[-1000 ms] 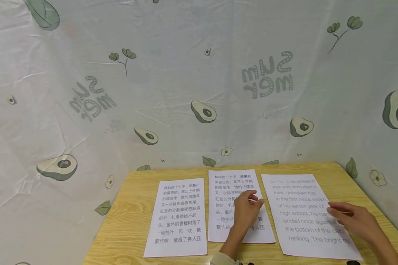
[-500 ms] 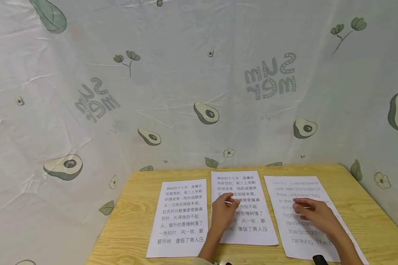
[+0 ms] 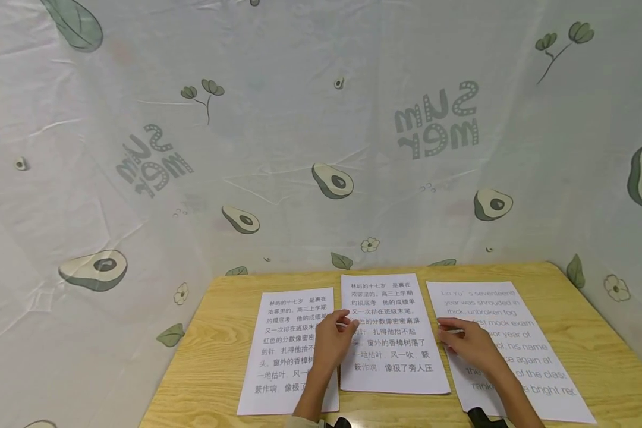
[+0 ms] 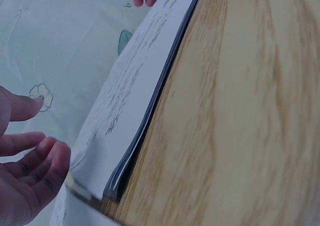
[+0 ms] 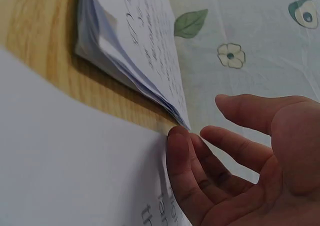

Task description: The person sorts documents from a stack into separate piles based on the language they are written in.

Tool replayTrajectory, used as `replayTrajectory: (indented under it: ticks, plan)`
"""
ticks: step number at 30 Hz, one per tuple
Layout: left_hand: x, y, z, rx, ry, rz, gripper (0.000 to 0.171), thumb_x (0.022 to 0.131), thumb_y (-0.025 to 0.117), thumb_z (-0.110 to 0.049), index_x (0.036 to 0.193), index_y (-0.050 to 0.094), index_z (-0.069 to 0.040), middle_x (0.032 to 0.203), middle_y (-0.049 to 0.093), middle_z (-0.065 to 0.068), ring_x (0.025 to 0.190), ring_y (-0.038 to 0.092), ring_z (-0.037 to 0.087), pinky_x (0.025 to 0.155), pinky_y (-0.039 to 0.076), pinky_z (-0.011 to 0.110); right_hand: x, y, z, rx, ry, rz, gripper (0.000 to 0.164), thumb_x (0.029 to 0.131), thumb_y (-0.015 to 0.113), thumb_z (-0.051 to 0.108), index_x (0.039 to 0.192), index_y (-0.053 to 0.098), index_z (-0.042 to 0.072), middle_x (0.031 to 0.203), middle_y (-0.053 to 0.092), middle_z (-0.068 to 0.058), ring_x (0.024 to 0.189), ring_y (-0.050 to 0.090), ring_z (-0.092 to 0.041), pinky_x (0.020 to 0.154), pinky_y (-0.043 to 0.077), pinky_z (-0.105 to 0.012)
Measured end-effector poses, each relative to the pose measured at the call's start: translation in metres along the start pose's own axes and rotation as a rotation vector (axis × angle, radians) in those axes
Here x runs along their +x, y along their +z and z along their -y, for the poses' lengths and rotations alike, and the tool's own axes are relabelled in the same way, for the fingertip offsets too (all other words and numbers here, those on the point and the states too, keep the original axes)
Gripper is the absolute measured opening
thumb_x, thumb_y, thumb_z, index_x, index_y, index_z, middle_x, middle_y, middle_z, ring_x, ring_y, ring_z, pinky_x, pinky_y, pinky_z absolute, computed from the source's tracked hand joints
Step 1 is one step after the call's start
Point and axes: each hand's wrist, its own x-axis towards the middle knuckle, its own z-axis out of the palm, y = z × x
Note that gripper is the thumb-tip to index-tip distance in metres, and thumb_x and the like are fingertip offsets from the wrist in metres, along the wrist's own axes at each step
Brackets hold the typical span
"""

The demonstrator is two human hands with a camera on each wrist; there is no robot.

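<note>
Between my two hands lies the middle stack of white paper [image 3: 387, 362], printed in Chinese; the wrist views show its layered edge. My left hand [image 3: 331, 342] is over the gap between that stack and the left Chinese-printed paper [image 3: 278, 356], fingers loosely bent and holding nothing. In the left wrist view, the left hand's fingertips [image 4: 61, 153] are near the stack's edge. My right hand [image 3: 471, 345] hovers at the left edge of the right paper, printed in English [image 3: 535, 351]. The right wrist view shows its fingertips [image 5: 179, 138] close to the middle stack's corner, thumb apart, nothing gripped.
All three papers stand in a row on a wood-grain table [image 3: 203, 333]. Behind it hangs a pale cloth [image 3: 278, 137] printed with avocados, leaves and flowers. Dark wrist-worn devices [image 3: 481, 419] show at the lower edge of the head view.
Both hands have moved left: the left hand from over the middle stack to its left edge, the right hand from the English paper's right side to its left edge. The papers stay put.
</note>
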Motion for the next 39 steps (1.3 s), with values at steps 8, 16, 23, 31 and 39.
replayTrajectory:
  ticks: [8,16,23,31,39]
  plan:
    - [0.005,-0.013,0.012,0.051,-0.018,-0.017,0.039,0.097,0.079,-0.021,0.129,0.074,0.0,0.099,0.072,0.001,0.085,0.065,0.007,0.073,0.055,0.02,0.003,0.011,0.006,-0.068,-0.02,-0.018,0.049,0.103,0.07,0.023,0.14,0.064,-0.009,0.131,0.073,-0.025,0.099,0.076,-0.024,0.072,0.056,-0.025]
    - [0.008,-0.017,0.015,0.085,-0.046,-0.011,0.04,0.097,0.079,-0.022,0.13,0.074,-0.001,0.1,0.073,0.001,0.083,0.063,0.007,0.067,0.053,0.019,0.004,0.015,0.005,-0.126,-0.046,-0.033,0.048,0.102,0.072,0.023,0.138,0.066,-0.009,0.123,0.075,-0.022,0.102,0.076,-0.029,0.076,0.057,-0.028]
    - [0.008,-0.017,0.018,0.118,-0.059,0.007,0.041,0.097,0.079,-0.022,0.131,0.073,-0.001,0.101,0.072,0.001,0.084,0.061,0.008,0.067,0.052,0.019,0.003,0.019,0.008,-0.141,-0.043,-0.039,0.048,0.1,0.073,0.019,0.137,0.066,-0.01,0.113,0.076,-0.015,0.096,0.073,-0.023,0.071,0.054,-0.026]
    - [0.008,-0.015,0.021,0.147,-0.041,0.048,0.036,0.096,0.079,-0.021,0.125,0.076,0.0,0.095,0.066,0.0,0.081,0.058,0.008,0.065,0.05,0.019,-0.001,0.021,0.014,-0.188,-0.055,-0.032,0.048,0.1,0.072,0.018,0.138,0.066,-0.01,0.114,0.074,-0.018,0.095,0.07,-0.025,0.074,0.053,-0.032]
    - [0.008,-0.012,0.02,0.182,-0.015,0.07,0.012,0.096,0.079,-0.02,0.096,0.077,-0.009,0.086,0.057,-0.001,0.078,0.049,0.011,0.064,0.041,0.022,0.0,0.021,0.016,-0.197,-0.057,-0.028,0.048,0.1,0.072,0.018,0.138,0.065,-0.011,0.116,0.073,-0.019,0.093,0.064,-0.022,0.076,0.051,-0.034]
